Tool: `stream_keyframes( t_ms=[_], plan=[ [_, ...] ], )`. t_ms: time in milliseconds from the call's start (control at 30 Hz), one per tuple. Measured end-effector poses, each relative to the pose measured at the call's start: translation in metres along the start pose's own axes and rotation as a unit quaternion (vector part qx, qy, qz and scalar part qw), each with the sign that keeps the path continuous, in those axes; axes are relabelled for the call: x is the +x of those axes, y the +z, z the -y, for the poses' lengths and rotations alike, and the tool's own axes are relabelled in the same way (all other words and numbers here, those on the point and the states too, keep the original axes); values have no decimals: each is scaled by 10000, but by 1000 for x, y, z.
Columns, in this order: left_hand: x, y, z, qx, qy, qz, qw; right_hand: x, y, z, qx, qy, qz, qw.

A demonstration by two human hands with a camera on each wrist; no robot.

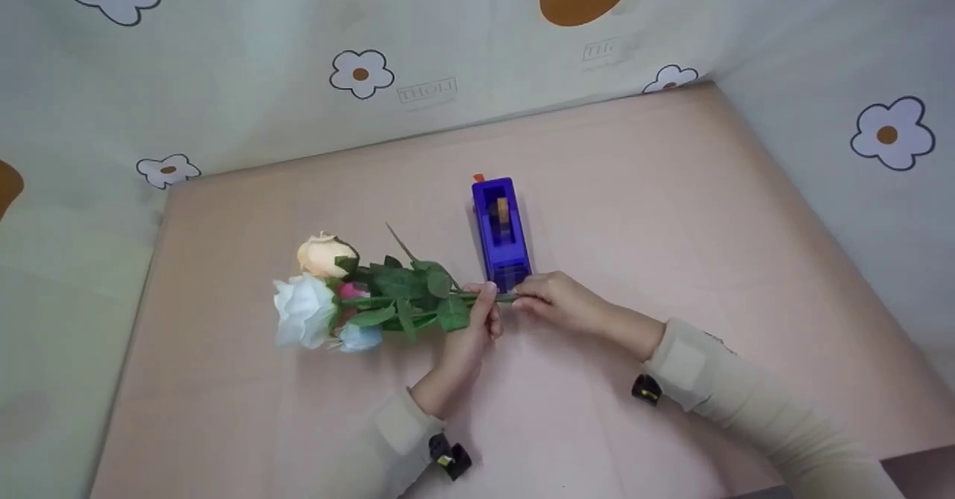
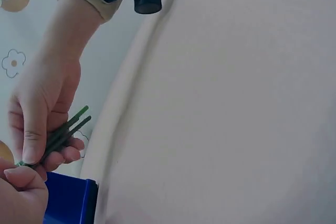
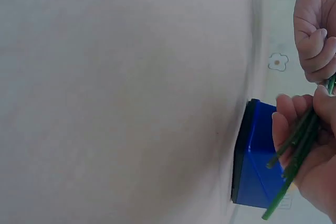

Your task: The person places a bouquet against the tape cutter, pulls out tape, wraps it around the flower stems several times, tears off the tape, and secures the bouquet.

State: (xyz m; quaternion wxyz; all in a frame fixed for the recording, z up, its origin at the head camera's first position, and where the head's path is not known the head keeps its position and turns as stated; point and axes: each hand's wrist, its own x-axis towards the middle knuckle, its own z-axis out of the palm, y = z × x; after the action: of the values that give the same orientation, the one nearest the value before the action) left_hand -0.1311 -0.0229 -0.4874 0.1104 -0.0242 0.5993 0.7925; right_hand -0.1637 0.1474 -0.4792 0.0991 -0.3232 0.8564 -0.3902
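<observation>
A bunch of roses, with a white rose, a peach rose, a pale blue one and a little pink between them, lies sideways with its heads to the left. My left hand grips the green stems just below the leaves. Close beside it, my right hand holds the lower stems, whose cut ends poke out across the palm in the right wrist view. A blue tape dispenser stands right behind the hands, its near end partly covered by fingers and stems.
The pink-beige table cover reaches back to a pale curtain printed with flowers, which also hangs along both sides. A dark wrist camera sits on the left cuff, another wrist camera on the right.
</observation>
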Motion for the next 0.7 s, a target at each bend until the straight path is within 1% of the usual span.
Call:
stream_keyframes(
  t_ms=[67,100,167,200,333,400,467,533,600,700],
  plan=[
    [0,1,1,-31,47,-21,10000,1,-2,1,599,538,191,9966],
    [0,1,2,-1,77,-11,10000,2,-4,2,899,825,289,9921],
    [1,0,3,46,183,53,9998,5,-6,3,1415,1340,492,9796],
    [1,0,4,177,281,116,9994,6,-8,2,1541,1490,610,9749],
    [2,-3,7,502,609,332,9963,12,-14,-1,1946,1785,1190,9571],
    [2,-5,9,683,674,453,9944,15,-16,-3,2042,1786,1463,9513],
    [2,-7,10,755,636,599,9933,17,-17,-5,2161,1851,1621,9449],
    [1,-10,10,817,582,704,9925,20,-17,-6,2196,1961,1651,9413],
    [1,-11,10,879,561,774,9915,21,-16,-6,2248,2106,1570,9383],
    [0,-10,10,978,544,686,9914,21,-14,-5,2331,2241,1378,9362]
  ],
)
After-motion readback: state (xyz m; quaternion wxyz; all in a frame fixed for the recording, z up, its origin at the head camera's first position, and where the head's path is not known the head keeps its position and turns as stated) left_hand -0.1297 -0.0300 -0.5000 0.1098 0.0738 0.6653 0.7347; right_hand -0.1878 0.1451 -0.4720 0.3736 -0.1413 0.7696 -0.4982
